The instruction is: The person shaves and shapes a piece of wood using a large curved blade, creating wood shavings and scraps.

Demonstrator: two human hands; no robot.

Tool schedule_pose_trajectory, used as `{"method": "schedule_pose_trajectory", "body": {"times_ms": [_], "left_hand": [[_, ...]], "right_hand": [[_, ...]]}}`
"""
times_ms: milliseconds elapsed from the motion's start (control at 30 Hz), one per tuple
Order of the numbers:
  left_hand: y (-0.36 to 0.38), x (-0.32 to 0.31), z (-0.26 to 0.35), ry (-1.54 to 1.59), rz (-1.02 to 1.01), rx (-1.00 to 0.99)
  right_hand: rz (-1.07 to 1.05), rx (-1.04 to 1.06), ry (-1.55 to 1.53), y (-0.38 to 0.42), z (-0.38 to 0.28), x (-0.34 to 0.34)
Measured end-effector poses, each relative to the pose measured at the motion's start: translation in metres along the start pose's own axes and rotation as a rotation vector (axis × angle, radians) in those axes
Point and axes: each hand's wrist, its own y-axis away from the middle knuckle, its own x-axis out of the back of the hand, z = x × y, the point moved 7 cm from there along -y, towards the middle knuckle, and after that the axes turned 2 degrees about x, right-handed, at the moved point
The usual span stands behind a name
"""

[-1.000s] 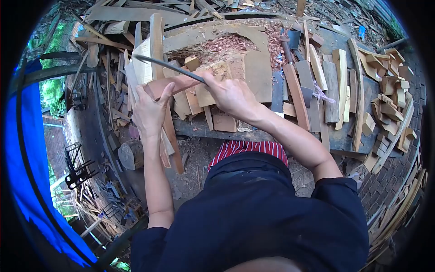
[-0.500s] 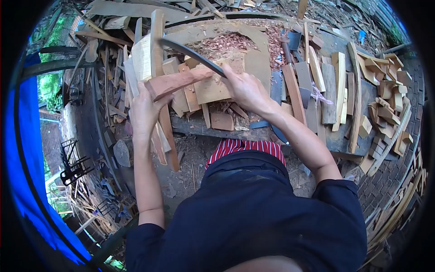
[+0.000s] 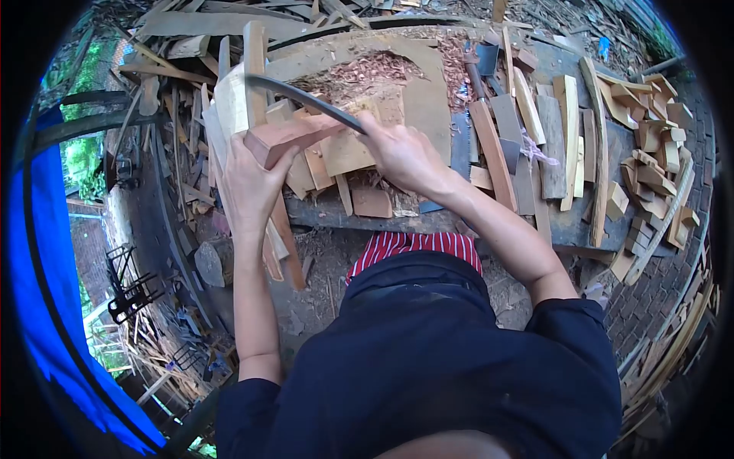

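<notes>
My left hand [image 3: 251, 180] grips the near-left end of a reddish wood piece [image 3: 287, 138], its thumb along the side. The piece slants up to the right over the workbench [image 3: 367, 222]. My right hand [image 3: 401, 157] is closed round the handle end of a long dark curved blade [image 3: 302, 94], which points up and left above the wood. The handle itself is hidden in my fingers. Under and behind the wood lies a pale block [image 3: 382, 107] with reddish shavings [image 3: 367, 73] beyond it.
Long wood strips [image 3: 567, 138] and a dark-handled tool [image 3: 475, 76] lie on the bench's right side. Curved wood offcuts [image 3: 654, 176] are heaped at the far right. Boards [image 3: 233, 96] stand at the bench's left end. A blue tarp [image 3: 50, 268] hangs at far left.
The wood piece has tilted and its near end has turned, with my left hand shifted slightly right. My right hand and the blade have moved a little left and down.
</notes>
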Motion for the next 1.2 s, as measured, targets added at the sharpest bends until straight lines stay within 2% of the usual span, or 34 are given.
{"method": "schedule_pose_trajectory", "body": {"times_ms": [67, 133, 167, 233, 300, 333, 400, 433, 500, 533, 600, 733, 800, 900, 1033, 1100, 1133, 1200], "left_hand": [[0.001, -0.001, 0.011, -0.015, -0.013, -0.023], [0.0, -0.001, 0.018, -0.013, 0.027, -0.046], [0.0, -0.002, 0.017, -0.012, 0.035, -0.04], [0.0, 0.0, 0.016, 0.001, 0.09, -0.082], [0.005, -0.002, 0.006, 0.019, 0.09, -0.066], [0.004, -0.002, 0.002, 0.037, 0.083, -0.062], [0.001, -0.004, -0.003, 0.079, 0.055, -0.019], [0.003, -0.005, -0.005, 0.079, 0.036, -0.001], [0.005, -0.004, -0.004, 0.021, 0.041, -0.023], [0.005, -0.003, -0.001, 0.02, 0.035, -0.017], [0.003, -0.002, 0.007, 0.003, 0.003, 0.023], [0.006, 0.001, 0.008, 0.002, 0.083, -0.047], [0.008, -0.003, 0.01, -0.04, 0.079, -0.153], [0.008, -0.004, 0.004, 0.04, 0.033, -0.053], [0.01, -0.005, 0.001, 0.053, 0.01, -0.025], [0.013, -0.004, 0.005, 0.042, 0.012, -0.03], [0.012, -0.002, 0.007, 0.027, 0.027, -0.048], [0.013, -0.005, 0.0, 0.025, 0.029, -0.03]], "right_hand": [[0.023, 0.018, -0.023, -0.006, -0.043, 0.03], [0.228, 0.167, -0.126, -0.01, -0.072, 0.06], [0.224, 0.176, -0.123, -0.011, -0.07, 0.056], [0.082, 0.015, -0.036, -0.01, -0.041, 0.025], [-0.118, -0.117, 0.059, 0.0, 0.027, -0.036], [-0.146, -0.129, 0.05, 0.002, 0.05, -0.045], [-0.065, -0.068, 0.087, 0.006, 0.052, -0.037], [-0.08, -0.089, 0.079, 0.009, 0.038, -0.027], [0.03, 0.037, 0.0, -0.004, -0.007, 0.011], [0.022, 0.034, -0.004, -0.011, -0.026, 0.024], [0.257, 0.161, -0.173, -0.014, -0.063, 0.058], [0.221, 0.104, -0.121, -0.009, -0.036, 0.023], [-0.011, 0.053, 0.051, -0.01, -0.007, -0.023], [0.078, 0.158, 0.057, -0.016, -0.013, -0.021], [0.1, 0.213, -0.009, -0.023, -0.076, 0.043], [0.288, 0.289, -0.087, -0.016, -0.095, 0.074], [0.279, 0.301, -0.085, -0.015, -0.088, 0.064], [0.073, 0.121, 0.051, -0.009, -0.041, 0.01]]}}
